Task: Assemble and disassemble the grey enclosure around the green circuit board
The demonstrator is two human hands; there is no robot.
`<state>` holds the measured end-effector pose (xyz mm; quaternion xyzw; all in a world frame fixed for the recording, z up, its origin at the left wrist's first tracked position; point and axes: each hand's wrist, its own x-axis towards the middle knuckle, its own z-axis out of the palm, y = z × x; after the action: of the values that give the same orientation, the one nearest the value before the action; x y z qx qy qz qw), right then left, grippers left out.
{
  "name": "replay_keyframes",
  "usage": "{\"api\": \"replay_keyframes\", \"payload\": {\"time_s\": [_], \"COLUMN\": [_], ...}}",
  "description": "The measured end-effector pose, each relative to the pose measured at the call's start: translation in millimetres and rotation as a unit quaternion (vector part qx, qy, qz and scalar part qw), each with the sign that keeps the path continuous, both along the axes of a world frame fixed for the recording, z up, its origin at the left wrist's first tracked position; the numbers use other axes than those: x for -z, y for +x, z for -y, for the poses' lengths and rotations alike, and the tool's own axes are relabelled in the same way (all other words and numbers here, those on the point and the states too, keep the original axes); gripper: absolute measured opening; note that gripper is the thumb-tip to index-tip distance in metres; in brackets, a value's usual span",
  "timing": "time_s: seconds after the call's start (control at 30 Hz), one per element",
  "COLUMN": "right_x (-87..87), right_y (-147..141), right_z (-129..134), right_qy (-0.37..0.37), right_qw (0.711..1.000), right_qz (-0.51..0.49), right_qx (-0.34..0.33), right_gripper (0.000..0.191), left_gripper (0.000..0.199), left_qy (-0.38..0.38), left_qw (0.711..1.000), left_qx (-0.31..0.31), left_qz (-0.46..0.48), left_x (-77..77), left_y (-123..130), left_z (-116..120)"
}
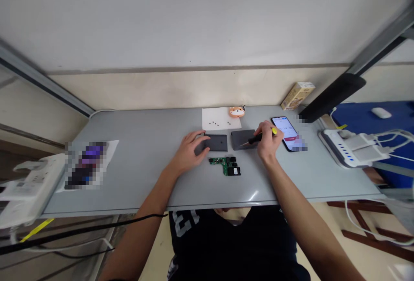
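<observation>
My left hand (189,150) grips the left end of a dark grey plastic casing half (217,143), with fingers and thumb on either side of it. My right hand (267,138) is shut on a screwdriver (255,138) with a black handle and yellow end. Its thin shaft points left onto a second dark grey casing half (242,139). A green circuit board (224,165) with black components lies between my hands, nearer me. Beyond the casings, several tiny black screws (220,123) are on a white paper sheet (221,118).
A smartphone (284,133) with a lit screen lies beside my right hand. On the grey desk (139,173) are an orange animal-face case (237,112), a cardboard box (297,95), and a blurred item on paper (86,165). White power strips (352,147) sit at both ends.
</observation>
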<state>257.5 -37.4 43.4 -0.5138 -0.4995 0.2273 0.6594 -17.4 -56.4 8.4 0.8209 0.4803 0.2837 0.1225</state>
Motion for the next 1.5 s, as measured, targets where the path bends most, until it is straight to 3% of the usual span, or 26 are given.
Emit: {"api": "replay_keyframes", "payload": {"time_s": [0.17,0.37,0.53,0.67,0.73,0.8,0.87,0.97,1.07,1.17,1.27,1.37,1.5], "right_x": [0.8,-20.1,-31.2,-33.0,-34.7,-35.4,-32.3,-18.2,-0.7,8.1,6.1,-3.9,-24.3], "right_y": [-0.5,10.1,16.9,16.5,16.9,17.3,16.4,12.5,10.5,13.3,17.8,19.5,13.0], "right_z": [4.4,22.1,53.1,67.8,69.2,68.8,68.8,71.0,74.8,78.4,77.8,66.1,28.7], "right_qy": [0.004,0.096,0.076,0.075,0.064,0.043,-0.004,-0.083,-0.126,-0.137,-0.125,-0.103,-0.075], "right_qw": [0.998,0.987,0.978,0.987,0.984,0.961,0.906,0.816,0.771,0.766,0.768,0.776,0.794], "right_qz": [0.060,0.125,0.124,0.037,0.055,0.162,0.304,0.466,0.543,0.554,0.546,0.524,0.519], "right_qx": [-0.004,-0.038,-0.150,-0.140,-0.154,-0.218,-0.296,-0.332,-0.308,-0.297,-0.311,-0.335,-0.308], "right_gripper": [0.050,0.044,0.040,0.041,0.034,0.023,0.012,0.033,0.055,0.058,0.050,0.040,0.036], "left_gripper": [0.043,0.035,0.039,0.036,0.031,0.032,0.037,0.043,0.046,0.050,0.054,0.059,0.067], "left_qy": [-0.043,-0.051,-0.049,-0.033,-0.025,-0.023,-0.027,-0.043,-0.050,-0.052,-0.060,-0.072,-0.108], "left_qw": [0.999,0.998,0.998,0.999,0.999,0.998,0.998,0.998,0.998,0.998,0.998,0.997,0.994], "left_qx": [-0.002,-0.005,0.002,0.015,0.029,0.037,0.028,0.010,0.002,0.005,0.002,-0.007,-0.028], "left_qz": [-0.033,-0.043,-0.038,-0.026,-0.034,-0.047,-0.054,-0.053,-0.045,-0.038,-0.032,-0.021,-0.002], "left_x": [0.0,2.2,-2.9,-8.8,-9.0,-7.2,-4.7,-2.5,-2.7,-3.1,-1.5,1.8,3.3], "left_y": [-2.7,-4.3,-6.7,-2.0,2.5,5.6,5.6,1.1,-3.5,-5.3,-6.3,-9.1,-14.6], "left_z": [-0.3,-1.5,-0.2,4.1,6.1,6.7,5.6,2.4,-0.3,-1.4,-1.8,-2.7,-4.4]}}
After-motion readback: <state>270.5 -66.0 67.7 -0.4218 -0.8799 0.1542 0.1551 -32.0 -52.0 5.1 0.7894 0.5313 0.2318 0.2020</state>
